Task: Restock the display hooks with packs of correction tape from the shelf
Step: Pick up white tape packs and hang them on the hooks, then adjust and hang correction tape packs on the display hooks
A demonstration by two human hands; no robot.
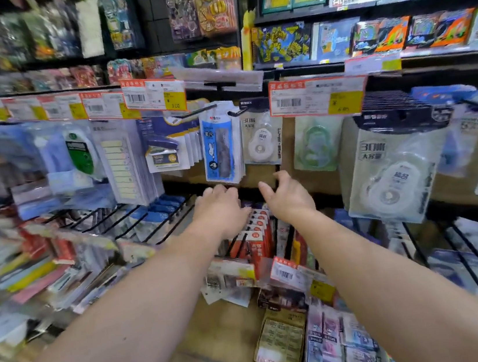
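Both arms are stretched out toward the display: the left hand point(219, 206) reaches palm-down with fingers relaxed, its grip loose and holding nothing, right over a row of red-and-white carded packs point(257, 224) on a lower hook, while the right hand point(287, 197) hangs beside it with thumb and fingers spread apart, also empty. Just above the hands, a clear pack of white correction tape point(261, 138) hangs on a black hook beside a blue-and-white ruler pack point(219, 145). Off right, a larger stack of clear correction tape packs point(394, 172) hangs under an orange-and-yellow price tag point(316, 99).
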